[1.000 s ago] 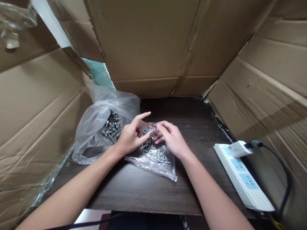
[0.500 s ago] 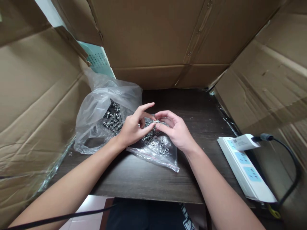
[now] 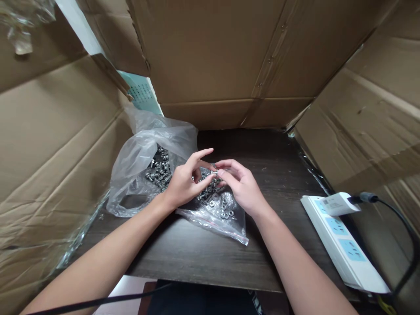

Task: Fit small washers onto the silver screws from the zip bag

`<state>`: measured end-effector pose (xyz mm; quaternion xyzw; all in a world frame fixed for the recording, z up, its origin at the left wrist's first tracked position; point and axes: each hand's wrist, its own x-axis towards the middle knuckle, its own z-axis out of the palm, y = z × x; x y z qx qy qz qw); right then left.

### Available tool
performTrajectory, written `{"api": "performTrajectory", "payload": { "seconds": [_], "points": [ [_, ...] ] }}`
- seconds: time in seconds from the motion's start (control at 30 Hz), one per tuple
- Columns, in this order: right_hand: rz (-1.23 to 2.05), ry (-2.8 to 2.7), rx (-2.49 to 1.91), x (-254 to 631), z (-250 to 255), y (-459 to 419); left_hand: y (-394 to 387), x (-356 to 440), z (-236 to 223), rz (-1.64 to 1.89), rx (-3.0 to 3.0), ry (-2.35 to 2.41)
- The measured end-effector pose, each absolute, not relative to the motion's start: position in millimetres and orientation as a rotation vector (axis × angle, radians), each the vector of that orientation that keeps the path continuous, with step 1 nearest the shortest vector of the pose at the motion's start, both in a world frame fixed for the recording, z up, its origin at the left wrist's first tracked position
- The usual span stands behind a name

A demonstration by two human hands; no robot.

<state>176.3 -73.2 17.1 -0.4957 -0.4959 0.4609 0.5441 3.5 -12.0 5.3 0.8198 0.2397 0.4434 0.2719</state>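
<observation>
A small silver bolt [image 3: 214, 172] lies level between my two hands. My left hand [image 3: 185, 181] pinches one end between thumb and a finger, with its index finger stretched out above. At the other end, my right hand [image 3: 241, 183] closes thumb and fingers on the bolt; its tip is hidden there. Below both hands lies a clear zip bag [image 3: 213, 222] with loose bolts, nuts [image 3: 224, 207] and washers on it. Left of my left hand, a larger translucent plastic bag [image 3: 127, 164] stands open around a heap of bolts [image 3: 160, 173].
Cardboard walls [image 3: 210, 57] enclose the dark wooden table [image 3: 256, 148] at the back and both sides. A white power strip [image 3: 348, 253] with a plugged-in adapter [image 3: 339, 203] and black cable sits at the right. A printed pale green sheet [image 3: 141, 92] shows at the back left.
My right thumb and fingers have shifted at the end of the bolt, opening a little and closing again. My left hand keeps its pinch. The whole view has tilted slightly.
</observation>
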Motion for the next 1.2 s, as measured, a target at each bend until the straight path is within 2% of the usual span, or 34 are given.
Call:
{"api": "performTrajectory", "payload": {
  "seconds": [0.63,1.2],
  "points": [
    [1.000,-1.228,-1.215,174.3,20.6,-73.6,-11.5,4.6,-0.8,1.190,2.175,0.666],
    [1.253,-1.079,-1.206,174.9,15.4,-71.1,-13.1,4.3,2.4,1.179,2.246,0.628]
  ]
}}
